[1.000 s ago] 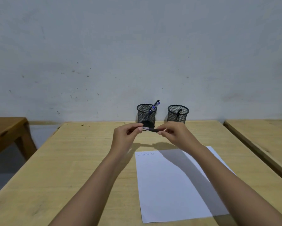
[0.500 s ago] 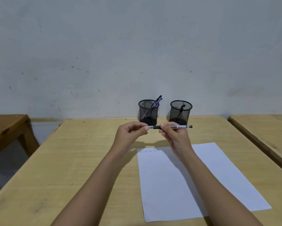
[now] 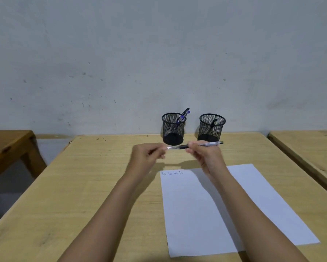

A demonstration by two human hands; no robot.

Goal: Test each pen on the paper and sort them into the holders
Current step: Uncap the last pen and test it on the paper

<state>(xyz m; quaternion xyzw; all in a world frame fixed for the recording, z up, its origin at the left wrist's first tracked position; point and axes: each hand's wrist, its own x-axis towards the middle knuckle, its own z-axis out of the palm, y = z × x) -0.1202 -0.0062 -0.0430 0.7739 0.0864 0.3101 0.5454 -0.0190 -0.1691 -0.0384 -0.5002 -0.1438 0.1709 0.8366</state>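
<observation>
My right hand [image 3: 206, 155] holds a black-grip pen [image 3: 210, 144] level above the table, its thin tip pointing left. My left hand [image 3: 148, 156] is blurred, its fingers pinched just off that tip around a small pale piece that looks like the pen's cap [image 3: 168, 147]. Behind the hands stand two black mesh holders. The left holder [image 3: 173, 129] has two pens [image 3: 184, 115] leaning in it. The right holder [image 3: 211, 129] has one dark pen [image 3: 213, 122]. A white paper [image 3: 225, 214] lies under my right forearm, with several small scribbles [image 3: 172, 173] at its top left.
The light wooden table [image 3: 102, 186] ends at a grey wall just behind the holders. A darker wooden table [image 3: 7, 144] stands to the left across a gap. Another light table [image 3: 310, 146] sits close on the right.
The pen has turned level with its long end to the right. My left hand has drawn a little to the left off the pen's end, and the tip is now bare.
</observation>
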